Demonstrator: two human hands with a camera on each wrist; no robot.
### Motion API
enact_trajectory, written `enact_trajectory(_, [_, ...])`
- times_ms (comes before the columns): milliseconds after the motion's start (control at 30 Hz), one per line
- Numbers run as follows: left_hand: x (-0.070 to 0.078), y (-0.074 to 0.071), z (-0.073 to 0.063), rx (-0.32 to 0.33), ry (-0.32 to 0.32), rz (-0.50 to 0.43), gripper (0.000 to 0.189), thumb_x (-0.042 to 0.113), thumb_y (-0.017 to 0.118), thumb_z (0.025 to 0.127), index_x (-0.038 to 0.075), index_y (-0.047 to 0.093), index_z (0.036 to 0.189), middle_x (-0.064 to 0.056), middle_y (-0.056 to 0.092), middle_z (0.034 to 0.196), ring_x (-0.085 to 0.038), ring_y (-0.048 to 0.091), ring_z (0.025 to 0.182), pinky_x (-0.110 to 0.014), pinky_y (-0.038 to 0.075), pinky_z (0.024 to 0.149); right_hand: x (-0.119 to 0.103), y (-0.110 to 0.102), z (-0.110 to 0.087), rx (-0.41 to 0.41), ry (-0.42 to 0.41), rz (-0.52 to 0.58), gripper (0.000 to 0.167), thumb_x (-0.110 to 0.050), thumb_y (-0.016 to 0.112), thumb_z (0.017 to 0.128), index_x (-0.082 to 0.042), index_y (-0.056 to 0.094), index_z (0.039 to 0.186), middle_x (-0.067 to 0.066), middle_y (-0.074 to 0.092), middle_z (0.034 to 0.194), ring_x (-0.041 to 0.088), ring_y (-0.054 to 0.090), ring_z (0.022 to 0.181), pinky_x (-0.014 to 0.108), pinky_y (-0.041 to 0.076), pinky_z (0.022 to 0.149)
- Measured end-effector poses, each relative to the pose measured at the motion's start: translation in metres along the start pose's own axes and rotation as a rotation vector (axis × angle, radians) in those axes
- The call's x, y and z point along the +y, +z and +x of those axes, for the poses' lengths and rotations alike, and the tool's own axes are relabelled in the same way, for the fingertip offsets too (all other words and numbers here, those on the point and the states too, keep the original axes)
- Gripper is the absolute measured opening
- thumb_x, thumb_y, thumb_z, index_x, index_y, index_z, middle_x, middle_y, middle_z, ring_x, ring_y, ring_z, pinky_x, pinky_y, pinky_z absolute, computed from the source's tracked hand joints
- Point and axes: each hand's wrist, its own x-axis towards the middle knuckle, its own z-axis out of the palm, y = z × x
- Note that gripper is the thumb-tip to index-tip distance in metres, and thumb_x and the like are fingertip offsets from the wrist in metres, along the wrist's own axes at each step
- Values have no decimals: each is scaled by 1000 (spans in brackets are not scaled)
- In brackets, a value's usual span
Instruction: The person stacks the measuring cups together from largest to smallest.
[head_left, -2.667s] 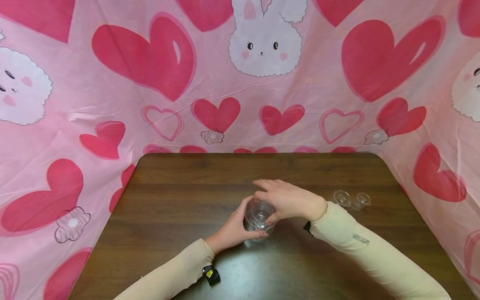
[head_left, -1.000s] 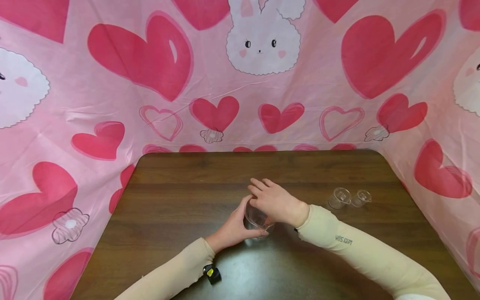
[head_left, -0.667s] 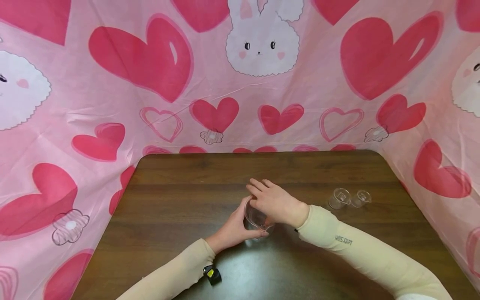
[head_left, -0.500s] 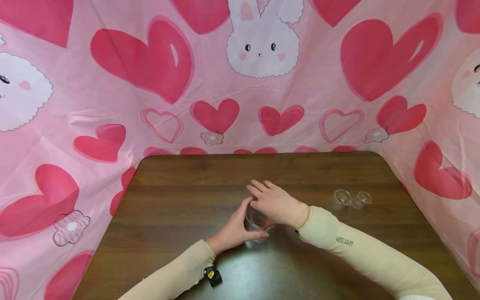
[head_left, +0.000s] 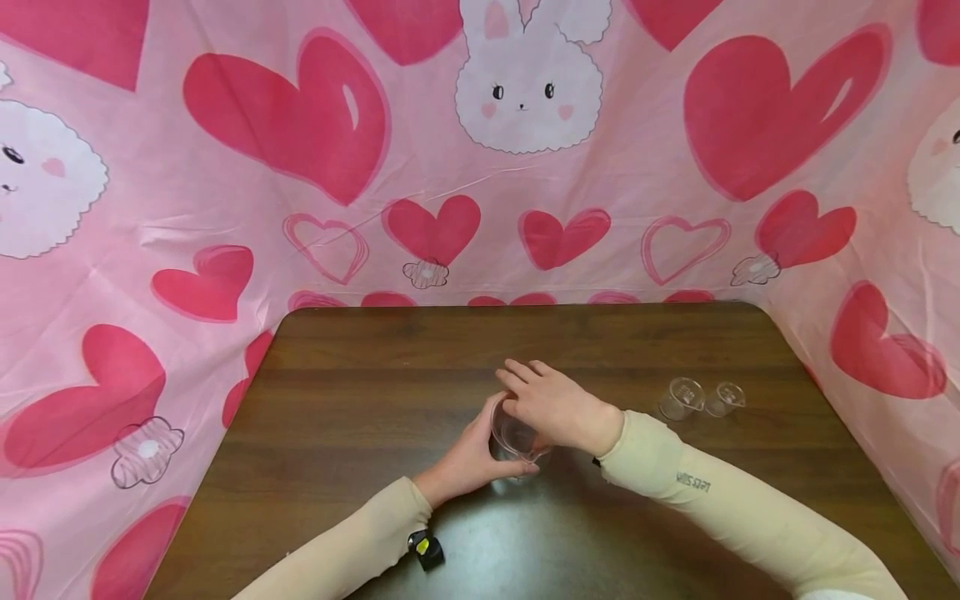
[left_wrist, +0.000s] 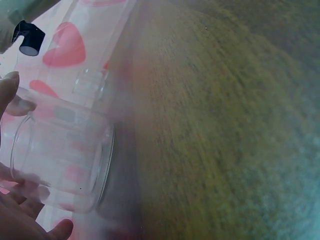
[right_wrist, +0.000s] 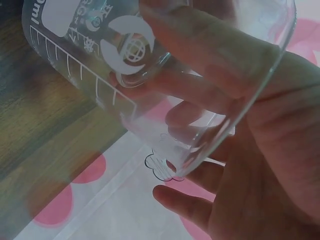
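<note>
My left hand [head_left: 468, 458] grips a large clear glass beaker [head_left: 512, 437] near the middle of the table, thumb on the near side. In the left wrist view the large beaker [left_wrist: 70, 112] stands on the table with a smaller glass outline inside it. My right hand [head_left: 558, 410] reaches over the rim, thumb and some fingers inside. The right wrist view shows white graduations on the large beaker [right_wrist: 90, 75] and the right hand's fingers [right_wrist: 200, 50] through its wall. They pinch a smaller clear beaker [right_wrist: 145, 75] inside, mostly hidden by the hand.
Two smaller glass beakers, one medium [head_left: 681, 400] and one little [head_left: 725, 400], stand side by side at the right of the dark wooden table [head_left: 375, 375]. Pink cloth [head_left: 450, 167] with hearts and rabbits hangs around the table's back and sides.
Since the oldest frame my right hand has moved left and lower over the large beaker, bringing the smaller beaker deeper inside. During the last second both hands stay almost still.
</note>
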Motion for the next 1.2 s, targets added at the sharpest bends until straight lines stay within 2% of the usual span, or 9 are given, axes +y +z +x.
enact_trajectory(133, [-1, 0, 0, 5, 6, -1, 99, 38, 89, 84, 33, 25, 160, 10, 45, 156, -18, 53, 136, -43, 43, 111, 1, -3, 0, -36, 4, 21, 59, -50, 97, 69, -17, 76, 113, 13, 61, 145, 32, 51, 140, 46, 47, 108])
enact_trajectory(400, [-1, 1, -1, 11, 9, -3, 100, 39, 90, 83, 33, 26, 159, 12, 43, 156, -14, 52, 134, -43, 43, 111, 8, -10, -3, -36, -1, 141, 50, -39, 95, 76, -16, 76, 117, 12, 63, 143, 33, 51, 141, 48, 45, 111])
enact_trajectory(633, [-2, -1, -1, 1, 25, 5, 99, 36, 91, 82, 34, 28, 157, 10, 46, 155, -13, 50, 136, -43, 42, 112, 18, -15, -11, 7, -3, 233, 40, -38, 87, 86, -14, 75, 116, 15, 65, 137, 35, 56, 135, 51, 46, 110])
enact_trajectory(833, [-2, 0, 1, 7, 51, 26, 97, 36, 92, 81, 35, 30, 155, 3, 50, 153, -12, 48, 139, -42, 41, 113, 26, -18, -18, 43, 7, 245, 38, -38, 85, 88, -12, 72, 112, 13, 68, 131, 34, 59, 131, 51, 47, 108])
enact_trajectory(967, [-1, 0, 0, 10, 41, 28, 99, 36, 92, 80, 36, 29, 157, 3, 49, 154, -13, 47, 141, -43, 42, 113, 27, -19, -23, 66, 8, 243, 34, -36, 84, 89, -11, 72, 110, 13, 69, 129, 33, 61, 128, 51, 48, 106])
enact_trajectory(1200, [-1, 0, 0, 19, 25, 40, 102, 35, 93, 80, 26, 29, 158, -2, 50, 154, -16, 50, 138, -42, 43, 112, 30, -15, -32, 149, -3, 253, 29, -31, 82, 91, -10, 72, 106, 13, 71, 122, 31, 64, 120, 50, 51, 102])
